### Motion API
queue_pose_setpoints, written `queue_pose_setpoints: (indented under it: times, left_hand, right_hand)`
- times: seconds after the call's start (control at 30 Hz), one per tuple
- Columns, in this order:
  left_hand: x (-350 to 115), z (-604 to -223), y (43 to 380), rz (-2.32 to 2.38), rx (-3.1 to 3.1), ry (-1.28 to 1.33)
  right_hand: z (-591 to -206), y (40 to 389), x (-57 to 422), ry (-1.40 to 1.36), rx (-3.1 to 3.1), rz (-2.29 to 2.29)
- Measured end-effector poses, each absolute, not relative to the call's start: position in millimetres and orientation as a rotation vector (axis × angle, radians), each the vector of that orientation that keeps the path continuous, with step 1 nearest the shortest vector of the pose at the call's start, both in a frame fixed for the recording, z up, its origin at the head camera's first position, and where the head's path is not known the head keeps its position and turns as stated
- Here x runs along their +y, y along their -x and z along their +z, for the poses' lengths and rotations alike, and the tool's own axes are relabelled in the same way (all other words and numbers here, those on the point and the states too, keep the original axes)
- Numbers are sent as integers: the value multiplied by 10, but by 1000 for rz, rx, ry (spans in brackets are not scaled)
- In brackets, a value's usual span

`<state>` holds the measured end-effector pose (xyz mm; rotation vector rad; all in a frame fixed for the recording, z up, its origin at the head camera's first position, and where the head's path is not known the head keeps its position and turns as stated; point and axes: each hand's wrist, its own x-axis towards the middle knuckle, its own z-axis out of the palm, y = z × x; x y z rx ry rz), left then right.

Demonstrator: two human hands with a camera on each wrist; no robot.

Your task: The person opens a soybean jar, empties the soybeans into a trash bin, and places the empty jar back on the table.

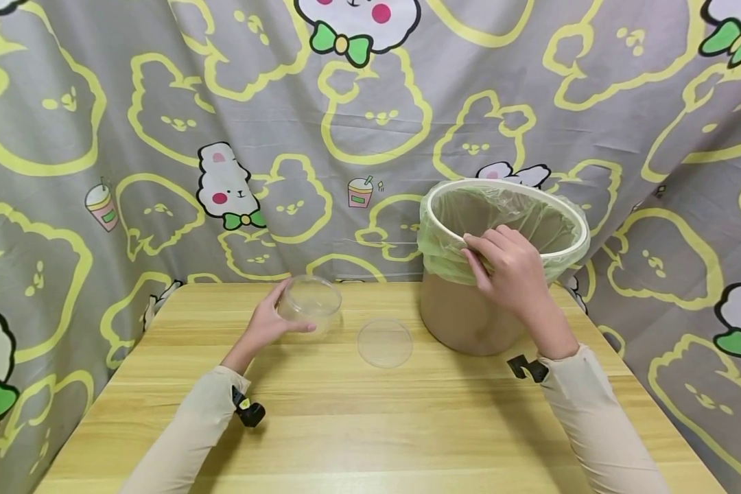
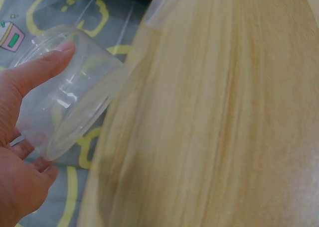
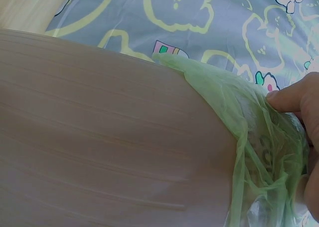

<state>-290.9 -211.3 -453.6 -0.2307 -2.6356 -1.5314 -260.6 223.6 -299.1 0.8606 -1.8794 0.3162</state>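
Observation:
My left hand (image 1: 270,317) grips a clear round plastic container (image 1: 313,296), thumb on one side and fingers round the other. In the left wrist view the container (image 2: 75,87) looks tilted, with nothing visible inside. A clear round lid (image 1: 385,343) lies flat on the table between the hands. At the right stands a beige trash can (image 1: 463,319) with a white rim ring and a pale green trash bag (image 1: 438,254) folded over it. My right hand (image 1: 511,271) pinches the near rim with the bag; in the right wrist view the thumb presses on the green bag (image 3: 224,92).
The wooden table (image 1: 358,425) reaches back to a grey curtain (image 1: 284,130) with yellow animal outlines, which also hangs at both sides. Small black camera mounts sit on both wrists.

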Motion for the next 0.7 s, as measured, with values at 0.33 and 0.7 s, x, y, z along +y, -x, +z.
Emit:
queue_pose_setpoints:
  times: [0.33,0.7]
  left_hand:
    - [-2159,-4634,2882,-1604,-2674,221]
    - [-2255,-4751,2856,-1716,-2653,258]
  right_hand:
    - [-2989,2600,2246,-859,-1897,291]
    - [-2978,2592,2245,-853,-1900,286]
